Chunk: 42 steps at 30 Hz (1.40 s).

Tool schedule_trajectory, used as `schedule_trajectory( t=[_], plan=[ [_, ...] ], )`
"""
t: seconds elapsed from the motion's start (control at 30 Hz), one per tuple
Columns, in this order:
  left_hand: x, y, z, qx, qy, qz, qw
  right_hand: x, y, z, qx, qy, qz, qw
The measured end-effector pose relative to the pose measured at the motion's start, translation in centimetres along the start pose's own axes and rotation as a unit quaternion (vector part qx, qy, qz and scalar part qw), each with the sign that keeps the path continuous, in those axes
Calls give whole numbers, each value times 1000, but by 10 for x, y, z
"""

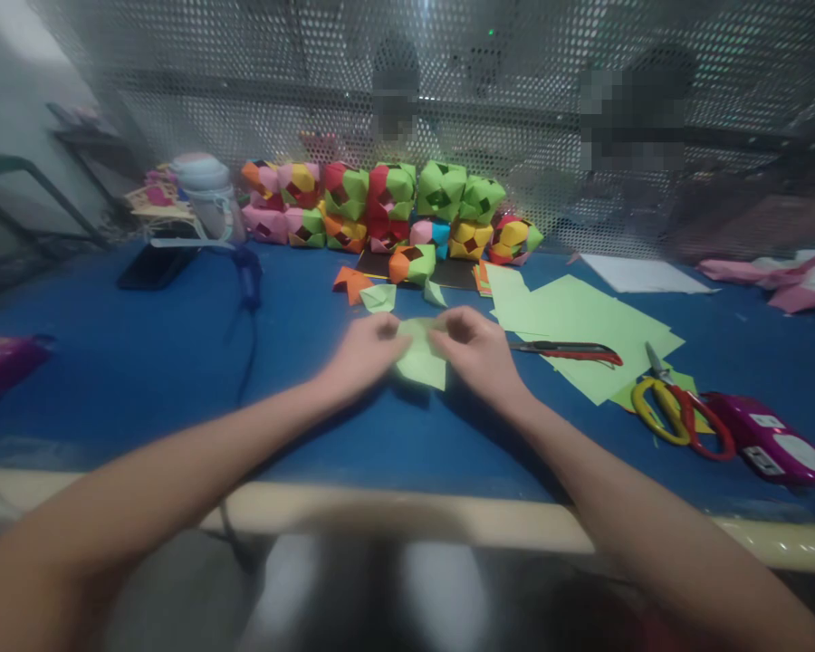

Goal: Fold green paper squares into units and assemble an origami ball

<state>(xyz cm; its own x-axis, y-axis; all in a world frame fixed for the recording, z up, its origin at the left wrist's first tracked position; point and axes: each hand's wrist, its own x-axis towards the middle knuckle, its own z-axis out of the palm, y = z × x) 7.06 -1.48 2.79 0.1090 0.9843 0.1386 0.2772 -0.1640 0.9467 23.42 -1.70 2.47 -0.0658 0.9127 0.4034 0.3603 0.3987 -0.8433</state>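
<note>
A small piece of light green paper (422, 358) is held up between my two hands, just over the blue tabletop. My left hand (373, 349) pinches its left edge between thumb and fingers. On the other side, my right hand (476, 351) grips the upper right edge in the same way. The paper's lower corner hangs free, pointing down. Beyond my hands lie a folded pale green piece (378, 298), another green piece (435, 292) and a folded orange piece (353, 284). An orange and green paper cube (412, 263) sits just behind them.
Several folded paper cubes (392, 195) stand stacked along the back. To the right are green sheets (577, 317), a utility knife (577, 350), scissors (679, 412) and a purple object (771, 439). A glue gun (247, 274) with a cord, a phone (156, 263) and a bottle (207, 195) stand left.
</note>
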Motion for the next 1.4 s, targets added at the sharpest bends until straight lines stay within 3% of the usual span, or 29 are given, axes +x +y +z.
schedule_trajectory(
  t=[0.23,0.37,0.5,0.67,0.8,1.4],
  plan=[
    [0,0,2,-16,9,-1,1000,-1,6,2,-50,-1,-160,986],
    [0,0,2,-27,16,7,999,-2,7,3,-67,1,-193,979],
    [0,1,1,-20,15,17,1000,-2,0,1,-49,-17,-141,989],
    [0,4,-1,-5,-8,12,1000,0,-2,0,22,-30,-4,999],
    [1,4,-2,5,-27,15,1000,3,3,0,57,-80,66,993],
    [4,-1,-4,18,-63,10,998,2,5,1,48,-81,56,994]
  ],
)
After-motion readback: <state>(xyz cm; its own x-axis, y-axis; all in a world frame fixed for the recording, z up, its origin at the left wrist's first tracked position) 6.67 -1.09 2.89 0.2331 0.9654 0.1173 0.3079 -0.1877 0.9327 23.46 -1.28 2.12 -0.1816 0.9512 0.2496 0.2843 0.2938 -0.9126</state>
